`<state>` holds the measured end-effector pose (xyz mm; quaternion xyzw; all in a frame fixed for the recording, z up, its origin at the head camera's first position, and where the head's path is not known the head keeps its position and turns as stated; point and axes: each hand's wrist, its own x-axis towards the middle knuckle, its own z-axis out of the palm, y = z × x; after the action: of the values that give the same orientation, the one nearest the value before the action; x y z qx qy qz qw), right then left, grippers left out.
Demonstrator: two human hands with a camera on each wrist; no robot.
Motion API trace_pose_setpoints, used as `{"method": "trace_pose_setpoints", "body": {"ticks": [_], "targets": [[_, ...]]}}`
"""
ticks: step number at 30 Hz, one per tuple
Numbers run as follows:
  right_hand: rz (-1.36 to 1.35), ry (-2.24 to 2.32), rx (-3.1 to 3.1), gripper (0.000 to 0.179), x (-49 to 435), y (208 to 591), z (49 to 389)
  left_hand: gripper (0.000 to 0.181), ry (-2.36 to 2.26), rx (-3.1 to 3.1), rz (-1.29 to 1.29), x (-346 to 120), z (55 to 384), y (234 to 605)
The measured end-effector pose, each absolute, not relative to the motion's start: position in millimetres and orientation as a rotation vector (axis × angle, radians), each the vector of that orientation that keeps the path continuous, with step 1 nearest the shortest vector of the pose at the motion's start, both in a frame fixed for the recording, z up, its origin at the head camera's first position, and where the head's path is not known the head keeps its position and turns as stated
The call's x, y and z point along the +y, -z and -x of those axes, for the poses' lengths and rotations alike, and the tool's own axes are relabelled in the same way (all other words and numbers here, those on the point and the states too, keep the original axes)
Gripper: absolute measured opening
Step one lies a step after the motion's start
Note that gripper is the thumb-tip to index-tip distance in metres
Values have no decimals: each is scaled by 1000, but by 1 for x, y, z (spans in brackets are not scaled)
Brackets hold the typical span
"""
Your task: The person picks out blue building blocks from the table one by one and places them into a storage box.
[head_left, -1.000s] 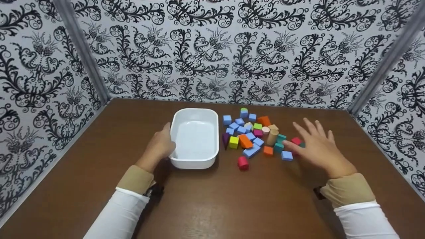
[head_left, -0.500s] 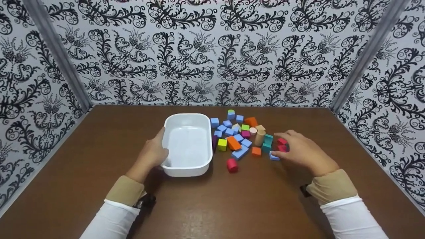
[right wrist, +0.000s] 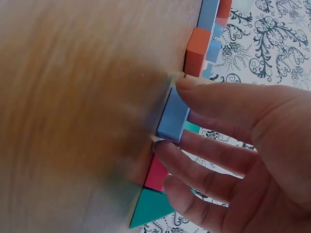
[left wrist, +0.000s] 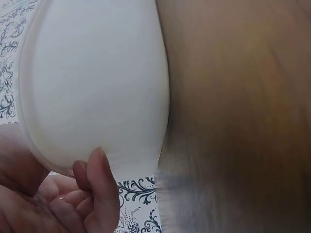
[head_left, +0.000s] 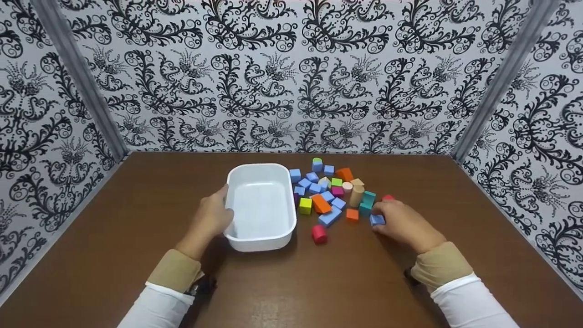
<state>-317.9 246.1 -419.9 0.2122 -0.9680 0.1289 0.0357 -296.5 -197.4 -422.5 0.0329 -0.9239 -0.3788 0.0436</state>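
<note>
Pinched between the thumb and fingertips of a person's right hand (head_left: 405, 223), a blue block (head_left: 377, 220) sits on the right half of a brown desk (head_left: 282, 291), nearer the far edge than the front of the view. The thumb meets one end of the block and a finger the other, while the outer fingers curve loosely; whether the block touches the wood cannot be told.

Just beside it stand teal blocks (head_left: 365, 209) and an orange cube (head_left: 352, 215), with a red block (head_left: 387, 197) beyond the knuckles and a green wedge (right wrist: 149, 209) seen past the fingertips from the right wrist.

Left of these spreads a cluster with a yellow cube (head_left: 305, 206), an upright wooden cylinder (head_left: 357, 196) and, toward the front, a red cylinder (head_left: 319, 234). It reaches nearly to the right wall of a white tub (head_left: 262, 244), left of the desk's middle; the left hand (head_left: 212, 216) grips the tub's left side, thumb over the rim.

Wide stretches of wood run from the hands to the desk's left and right edges, and between the white sleeves (head_left: 157, 306); patterned panels (head_left: 273, 82) rise behind the far edge
</note>
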Motion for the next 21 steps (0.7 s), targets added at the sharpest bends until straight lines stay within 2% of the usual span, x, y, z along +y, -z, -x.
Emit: {"method": "trace_pose_setpoints", "body": {"ticks": [5,14,21], "targets": [[-634,-426,-2987,18,245,420,318,73,1132,-2802,-94,-195,297,423],[-651,-413,-3029,17,247,416,320,78,1104,-2819,-133,-197,295,425],[-682,-490,-2934,12,249,387,315,83,1126,-2835,-115,-196,296,425]]}}
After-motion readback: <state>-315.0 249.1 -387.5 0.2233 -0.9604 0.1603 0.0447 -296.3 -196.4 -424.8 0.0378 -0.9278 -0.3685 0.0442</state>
